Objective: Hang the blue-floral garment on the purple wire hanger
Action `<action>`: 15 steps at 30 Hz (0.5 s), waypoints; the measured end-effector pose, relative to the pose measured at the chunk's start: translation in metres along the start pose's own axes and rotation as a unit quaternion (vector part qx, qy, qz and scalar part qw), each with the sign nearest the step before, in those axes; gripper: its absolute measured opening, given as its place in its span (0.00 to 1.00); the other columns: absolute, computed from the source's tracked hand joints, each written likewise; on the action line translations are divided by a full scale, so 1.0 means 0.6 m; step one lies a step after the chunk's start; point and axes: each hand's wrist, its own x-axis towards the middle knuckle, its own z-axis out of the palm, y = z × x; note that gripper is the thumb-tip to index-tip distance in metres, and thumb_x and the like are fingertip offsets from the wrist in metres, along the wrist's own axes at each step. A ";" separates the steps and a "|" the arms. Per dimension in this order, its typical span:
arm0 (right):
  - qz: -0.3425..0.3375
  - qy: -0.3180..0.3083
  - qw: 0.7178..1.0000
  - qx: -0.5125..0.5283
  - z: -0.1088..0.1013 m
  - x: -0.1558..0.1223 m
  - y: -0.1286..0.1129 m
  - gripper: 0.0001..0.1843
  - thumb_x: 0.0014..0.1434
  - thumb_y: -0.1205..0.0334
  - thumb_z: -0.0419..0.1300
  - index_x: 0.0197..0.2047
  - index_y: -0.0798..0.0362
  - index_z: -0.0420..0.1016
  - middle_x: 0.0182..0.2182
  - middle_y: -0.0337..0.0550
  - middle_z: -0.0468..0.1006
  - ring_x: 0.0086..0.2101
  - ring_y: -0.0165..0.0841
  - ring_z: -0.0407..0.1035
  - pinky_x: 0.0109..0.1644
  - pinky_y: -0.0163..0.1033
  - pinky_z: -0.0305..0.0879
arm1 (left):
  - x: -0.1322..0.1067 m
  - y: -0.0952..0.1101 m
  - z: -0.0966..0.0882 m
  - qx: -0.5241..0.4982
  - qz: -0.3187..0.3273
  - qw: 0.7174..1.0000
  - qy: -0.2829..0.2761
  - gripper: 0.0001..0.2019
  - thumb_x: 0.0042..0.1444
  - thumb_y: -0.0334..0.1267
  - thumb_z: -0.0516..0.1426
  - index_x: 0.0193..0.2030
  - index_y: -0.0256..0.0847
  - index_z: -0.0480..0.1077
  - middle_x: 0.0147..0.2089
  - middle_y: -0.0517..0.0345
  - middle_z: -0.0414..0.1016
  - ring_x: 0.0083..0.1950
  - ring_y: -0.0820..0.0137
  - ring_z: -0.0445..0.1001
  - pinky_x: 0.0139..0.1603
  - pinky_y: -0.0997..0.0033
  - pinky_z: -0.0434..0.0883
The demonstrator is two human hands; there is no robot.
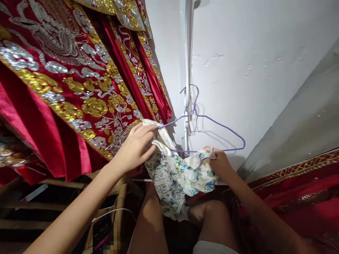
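Observation:
My left hand (136,148) pinches the upper left edge of a white floral garment (177,180), right where it meets the left tip of a purple wire hanger (212,121). The hanger hangs by its hook from a white pipe on the wall. My right hand (221,162) grips the garment's right edge just below the hanger's bottom wire. The cloth droops between both hands over my bare knees (212,211).
Red drapes with gold and silver embroidery (69,81) hang at the left. The white wall (251,53) stands behind, with a vertical pipe (188,53). Wooden shelving (53,197) sits at the lower left, red embroidered fabric (304,190) at the right.

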 end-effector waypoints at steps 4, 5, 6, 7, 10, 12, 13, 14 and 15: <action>-0.025 -0.005 1.000 0.008 0.022 -0.028 -0.013 0.06 0.50 0.61 0.54 0.29 0.50 0.72 0.24 0.39 0.74 0.26 0.33 0.65 0.30 0.37 0.59 | 0.044 0.000 0.025 -0.040 -0.065 0.996 0.050 0.07 0.62 0.38 0.51 0.46 0.41 0.63 0.50 0.45 0.74 0.49 0.59 0.74 0.52 0.57 0.72; -0.047 0.020 0.999 0.006 0.021 -0.035 -0.011 0.08 0.50 0.62 0.55 0.32 0.50 0.75 0.27 0.41 0.77 0.27 0.34 0.67 0.31 0.38 0.61 | 0.049 -0.001 0.033 -0.047 -0.080 0.993 0.066 0.10 0.62 0.38 0.52 0.49 0.41 0.63 0.49 0.47 0.73 0.48 0.60 0.74 0.51 0.59 0.73; -0.068 0.066 0.996 0.001 0.017 -0.043 -0.009 0.12 0.50 0.62 0.56 0.37 0.49 0.77 0.30 0.42 0.80 0.27 0.35 0.68 0.31 0.38 0.62 | 0.051 -0.002 0.041 -0.048 -0.086 0.992 0.080 0.12 0.63 0.37 0.52 0.53 0.40 0.63 0.49 0.47 0.73 0.49 0.60 0.74 0.52 0.59 0.72; -0.084 0.128 0.988 -0.004 0.008 -0.051 -0.006 0.17 0.49 0.62 0.59 0.44 0.49 0.78 0.32 0.43 0.81 0.28 0.36 0.70 0.32 0.39 0.64 | 0.050 -0.003 0.047 -0.044 -0.083 0.992 0.089 0.14 0.64 0.36 0.51 0.55 0.40 0.63 0.49 0.47 0.72 0.50 0.59 0.73 0.53 0.59 0.71; -0.080 0.301 0.950 0.001 -0.037 -0.067 -0.008 0.43 0.48 0.61 0.66 0.68 0.48 0.64 0.29 0.40 0.78 0.27 0.37 0.70 0.32 0.40 0.66 | 0.041 0.001 0.055 -0.022 -0.070 0.992 0.100 0.15 0.67 0.35 0.47 0.58 0.40 0.66 0.47 0.47 0.70 0.52 0.59 0.71 0.56 0.58 0.70; -0.049 0.328 0.943 -0.010 -0.078 -0.070 -0.020 0.49 0.49 0.57 0.67 0.73 0.49 0.58 0.25 0.36 0.74 0.25 0.36 0.67 0.29 0.39 0.65 | 0.036 0.007 0.053 -0.018 -0.076 0.992 0.104 0.16 0.68 0.36 0.47 0.58 0.39 0.67 0.46 0.48 0.69 0.50 0.59 0.71 0.55 0.58 0.70; -0.036 0.317 0.948 -0.022 -0.099 -0.068 -0.028 0.45 0.50 0.55 0.67 0.71 0.50 0.64 0.24 0.35 0.73 0.24 0.35 0.66 0.28 0.39 0.64 | 0.035 0.009 0.051 -0.022 -0.079 0.991 0.101 0.16 0.69 0.36 0.46 0.59 0.39 0.67 0.46 0.48 0.69 0.50 0.59 0.71 0.55 0.58 0.70; -0.025 0.297 0.954 -0.032 -0.119 -0.066 -0.037 0.38 0.50 0.52 0.68 0.65 0.50 0.73 0.23 0.36 0.73 0.23 0.35 0.65 0.27 0.39 0.63 | 0.036 0.010 0.050 -0.028 -0.083 0.991 0.099 0.16 0.69 0.37 0.46 0.59 0.39 0.68 0.46 0.48 0.69 0.51 0.59 0.70 0.56 0.58 0.70; -0.015 0.269 0.962 -0.031 -0.138 -0.062 -0.045 0.30 0.48 0.51 0.69 0.55 0.50 0.81 0.23 0.38 0.73 0.24 0.35 0.66 0.27 0.39 0.64 | 0.037 0.008 0.049 -0.033 -0.090 0.990 0.102 0.16 0.69 0.38 0.47 0.58 0.39 0.68 0.47 0.47 0.69 0.52 0.58 0.70 0.57 0.57 0.69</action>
